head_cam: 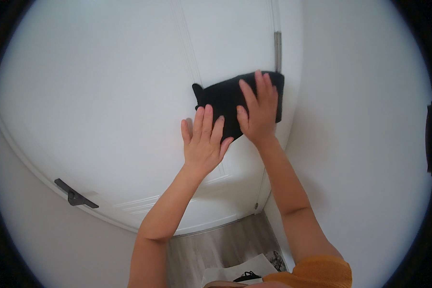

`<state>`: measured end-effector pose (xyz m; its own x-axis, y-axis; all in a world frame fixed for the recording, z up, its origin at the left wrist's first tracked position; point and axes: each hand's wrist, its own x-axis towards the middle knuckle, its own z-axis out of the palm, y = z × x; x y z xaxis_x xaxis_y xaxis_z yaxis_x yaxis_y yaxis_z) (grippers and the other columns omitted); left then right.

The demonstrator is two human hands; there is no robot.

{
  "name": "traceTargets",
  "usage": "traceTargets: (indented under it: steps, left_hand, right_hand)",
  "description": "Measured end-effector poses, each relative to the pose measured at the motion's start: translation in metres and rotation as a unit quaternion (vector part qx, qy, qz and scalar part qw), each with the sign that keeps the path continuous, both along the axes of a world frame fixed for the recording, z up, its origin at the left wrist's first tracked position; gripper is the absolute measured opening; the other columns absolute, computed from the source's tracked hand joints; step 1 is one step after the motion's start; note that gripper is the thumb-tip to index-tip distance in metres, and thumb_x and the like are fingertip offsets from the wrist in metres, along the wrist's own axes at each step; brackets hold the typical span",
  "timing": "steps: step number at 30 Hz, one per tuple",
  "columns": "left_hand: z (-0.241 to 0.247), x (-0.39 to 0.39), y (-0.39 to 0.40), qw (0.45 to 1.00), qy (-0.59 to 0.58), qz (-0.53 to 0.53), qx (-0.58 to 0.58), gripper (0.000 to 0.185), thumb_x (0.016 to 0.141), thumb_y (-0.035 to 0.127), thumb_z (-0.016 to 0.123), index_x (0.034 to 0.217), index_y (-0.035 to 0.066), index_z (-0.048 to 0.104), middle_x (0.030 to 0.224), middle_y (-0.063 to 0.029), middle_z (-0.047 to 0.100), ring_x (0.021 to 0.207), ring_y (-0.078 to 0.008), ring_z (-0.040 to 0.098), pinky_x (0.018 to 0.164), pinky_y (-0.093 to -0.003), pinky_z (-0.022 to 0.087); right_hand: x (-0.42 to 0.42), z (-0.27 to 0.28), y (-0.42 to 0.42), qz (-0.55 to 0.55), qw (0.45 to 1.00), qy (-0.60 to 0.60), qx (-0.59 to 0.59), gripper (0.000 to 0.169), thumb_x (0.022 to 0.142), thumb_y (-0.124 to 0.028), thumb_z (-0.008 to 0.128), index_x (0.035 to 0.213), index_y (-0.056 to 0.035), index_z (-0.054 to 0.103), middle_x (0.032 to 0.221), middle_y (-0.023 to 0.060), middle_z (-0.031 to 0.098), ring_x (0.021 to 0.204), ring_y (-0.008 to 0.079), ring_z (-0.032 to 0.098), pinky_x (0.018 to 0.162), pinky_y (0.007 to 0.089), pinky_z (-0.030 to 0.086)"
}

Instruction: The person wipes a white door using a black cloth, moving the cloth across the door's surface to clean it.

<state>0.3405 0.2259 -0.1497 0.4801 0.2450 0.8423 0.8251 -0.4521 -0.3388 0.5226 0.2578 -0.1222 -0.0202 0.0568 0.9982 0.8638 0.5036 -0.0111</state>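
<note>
A black folded cloth (226,93), perhaps a garment, lies flat against a white panelled door (129,108) near its hinge edge. My left hand (203,142) rests with fingers spread on the cloth's lower left part, partly over the door surface. My right hand (259,108) presses on the cloth's right part, its fingers apart and pointing up. A small black flap sticks out at the cloth's upper left corner. Neither palm side can be seen.
A metal hinge (278,52) shows above the cloth. A dark door handle (75,196) is at the lower left. White wall (356,126) stands at the right, with a dark object (431,138) at its edge. Below are wood-look floor (230,241) and a white bag or paper (243,266).
</note>
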Motion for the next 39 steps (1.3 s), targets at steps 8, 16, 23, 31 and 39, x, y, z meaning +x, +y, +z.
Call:
traceTargets:
  steps: [8, 16, 23, 31, 39]
  left_hand:
    - [0.001, 0.007, -0.012, 0.998, 0.004, -0.01, 0.058, 0.067, 0.083, 0.039, 0.066, 0.143, 0.017, 0.046, 0.155, -0.0212, 0.026, 0.145, -0.034, 0.023, 0.113, -0.0586, 0.004]
    - [-0.043, -0.005, -0.026, 0.986, 0.037, -0.012, 0.161, 0.064, 0.084, 0.042, 0.066, 0.14, 0.02, 0.047, 0.153, -0.013, 0.033, 0.143, -0.0264, 0.028, 0.114, -0.0549, 0.014]
    - [-0.153, -0.017, -0.041, 0.997, 0.055, -0.049, 0.031, 0.073, 0.081, 0.038, 0.069, 0.145, 0.015, 0.041, 0.155, -0.0187, 0.026, 0.144, -0.0332, 0.023, 0.113, -0.0554, 0.018]
    - [-0.259, -0.026, -0.047, 0.995, 0.077, -0.044, -0.036, 0.074, 0.083, 0.04, 0.068, 0.146, 0.014, 0.039, 0.155, -0.0205, 0.025, 0.144, -0.0345, 0.022, 0.114, -0.0498, 0.021]
    - [-0.164, -0.021, -0.045, 0.996, 0.077, -0.036, 0.031, 0.076, 0.083, 0.039, 0.068, 0.148, 0.015, 0.035, 0.157, -0.018, 0.022, 0.145, -0.0318, 0.021, 0.115, -0.0506, 0.018]
  right_hand:
    - [0.003, -0.008, -0.012, -0.018, 0.997, 0.004, 0.076, 0.051, 0.087, -0.023, 0.059, 0.136, -0.0143, 0.053, 0.147, 0.018, 0.041, 0.134, 0.039, 0.038, 0.106, 0.056, 0.031]
    - [0.001, -0.061, -0.015, -0.042, 0.985, -0.004, 0.168, 0.046, 0.089, -0.029, 0.06, 0.134, -0.0183, 0.054, 0.144, 0.0158, 0.043, 0.135, 0.0374, 0.036, 0.108, 0.055, 0.029]
    - [-0.013, -0.18, -0.045, -0.042, 0.998, 0.032, 0.023, 0.052, 0.087, -0.026, 0.059, 0.138, -0.0164, 0.051, 0.149, 0.0184, 0.036, 0.137, 0.0399, 0.033, 0.11, 0.0582, 0.023]
    - [-0.011, -0.283, -0.067, -0.003, 0.995, -0.021, -0.101, 0.062, 0.087, -0.029, 0.061, 0.144, -0.0131, 0.042, 0.154, 0.0216, 0.024, 0.14, 0.0438, 0.023, 0.109, 0.0622, 0.018]
    - [-0.006, -0.191, -0.068, -0.041, 0.998, -0.022, -0.04, 0.065, 0.087, -0.033, 0.061, 0.145, -0.0122, 0.04, 0.154, 0.0204, 0.025, 0.14, 0.0422, 0.023, 0.11, 0.0611, 0.017]
